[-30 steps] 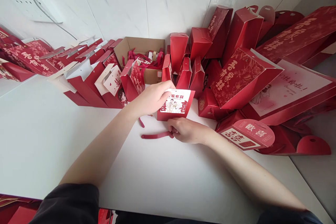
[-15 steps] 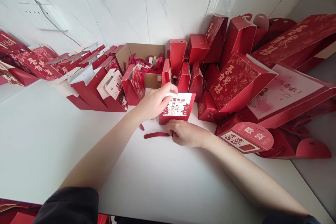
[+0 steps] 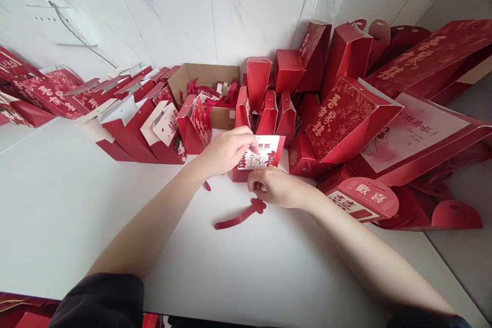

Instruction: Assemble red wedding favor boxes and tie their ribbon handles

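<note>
A small red gift box (image 3: 241, 176) with a white front panel showing a printed couple and red characters stands on the white table (image 3: 200, 266). My left hand (image 3: 232, 149) lies across the box's upper left side, its fingers bent over the front panel. At the box's lower front edge, my right hand (image 3: 277, 187) has its fingers curled in; whatever lies between them is hidden. Just below the right hand, a red paper strip (image 3: 236, 222) with a flower-shaped end rests on the table. A smaller red piece (image 3: 207, 186) lies below the left wrist.
Behind my hands is a cardboard box (image 3: 222, 118) holding red ribbons. Red gift boxes crowd the right side, among them a large patterned one (image 3: 338, 123) and a round-topped one (image 3: 369, 195). More open bags (image 3: 130, 128) stand at the left, near the tiled wall (image 3: 172, 10).
The red strip has slipped out from by my right hand and lies nearer to me, its flower-shaped end showing. My left fingers have moved down over the panel; my right hand has risen slightly.
</note>
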